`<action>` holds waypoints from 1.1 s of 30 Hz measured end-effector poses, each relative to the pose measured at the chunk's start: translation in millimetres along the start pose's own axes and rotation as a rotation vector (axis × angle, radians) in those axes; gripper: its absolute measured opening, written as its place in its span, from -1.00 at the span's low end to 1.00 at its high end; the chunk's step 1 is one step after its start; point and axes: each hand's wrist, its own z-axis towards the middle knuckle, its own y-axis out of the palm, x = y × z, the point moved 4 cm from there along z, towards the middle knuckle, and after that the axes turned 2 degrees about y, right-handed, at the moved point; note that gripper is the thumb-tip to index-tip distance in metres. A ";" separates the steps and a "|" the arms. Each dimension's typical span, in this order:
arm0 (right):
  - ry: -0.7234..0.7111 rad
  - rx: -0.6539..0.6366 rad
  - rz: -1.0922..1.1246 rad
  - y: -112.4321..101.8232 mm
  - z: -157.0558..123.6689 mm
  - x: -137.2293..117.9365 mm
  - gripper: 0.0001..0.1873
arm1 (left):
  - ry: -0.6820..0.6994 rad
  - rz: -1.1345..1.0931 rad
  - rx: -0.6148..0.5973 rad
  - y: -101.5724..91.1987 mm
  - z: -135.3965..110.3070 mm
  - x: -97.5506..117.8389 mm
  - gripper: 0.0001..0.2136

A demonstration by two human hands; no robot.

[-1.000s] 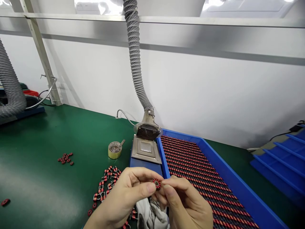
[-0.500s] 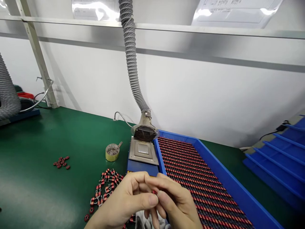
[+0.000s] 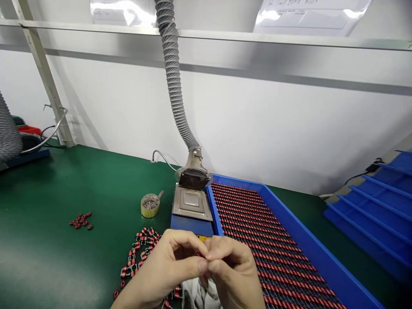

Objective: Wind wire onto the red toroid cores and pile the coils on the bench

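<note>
My left hand (image 3: 167, 268) and my right hand (image 3: 233, 270) meet at the bottom centre, fingertips pinched together. Between them is a small red wound ring coil (image 3: 200, 255), almost wholly hidden by the fingers. Just left of my left hand, a loose heap of red coils (image 3: 138, 253) lies on the green table (image 3: 64, 193). Under my hands a white cloth (image 3: 196, 296) shows. To the right a long blue tray (image 3: 309, 253) holds rows of red coils.
A blue solder pot (image 3: 192, 206) with a metal top stands behind my hands, under a grey fume hose (image 3: 175, 86) ending in a fan grille. A small yellow-rimmed tin (image 3: 149, 205) sits to its left. Another little coil pile (image 3: 80, 220) lies far left. Stacked blue trays (image 3: 380, 201) are at right.
My fingers have closed tighter over the coil, which showed plainly a second ago and is now nearly hidden. The view has drifted slightly.
</note>
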 end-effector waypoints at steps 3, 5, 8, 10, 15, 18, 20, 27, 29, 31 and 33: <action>-0.291 0.119 -0.323 -0.4 -5.4 -10.6 -0.89 | 0.128 0.220 0.106 -1.8 -2.4 9.3 -0.81; -0.426 0.251 -0.450 -0.6 -10.9 -14.9 -0.86 | 0.249 0.413 0.122 0.2 -4.3 15.6 -0.91; -0.523 0.362 -0.443 -1.2 -16.6 -15.0 -0.87 | 0.422 0.631 0.193 3.6 -9.3 23.5 -0.87; -0.567 0.381 -0.468 -1.0 -18.7 -13.5 -0.91 | 0.505 0.683 0.248 4.9 -13.1 26.9 -0.86; -0.628 0.386 -0.660 3.2 -20.9 -11.2 -0.79 | 0.599 0.718 0.290 4.9 -17.3 29.4 -0.84; -0.652 0.370 -0.697 7.1 -19.5 -12.4 -0.68 | 0.592 0.722 0.286 4.2 -17.4 29.1 -0.84; -0.661 0.338 -0.684 9.2 -17.4 -13.3 -0.65 | 0.587 0.732 0.285 4.1 -17.7 29.2 -0.84; -0.715 0.212 -0.711 10.3 -13.1 -15.0 -0.58 | 0.660 0.840 0.229 3.9 -18.5 31.7 -0.84; -0.737 0.164 -0.762 12.2 -14.3 -15.2 -0.61 | 0.739 0.918 0.178 5.5 -18.6 34.4 -0.84; -0.730 0.165 -0.832 13.2 -15.9 -15.8 -0.72 | 0.869 1.048 0.133 9.0 -20.1 37.8 -0.83; -0.615 0.180 -0.861 11.4 -15.2 -14.7 -0.81 | 1.010 1.223 0.112 13.6 -22.5 39.9 -0.82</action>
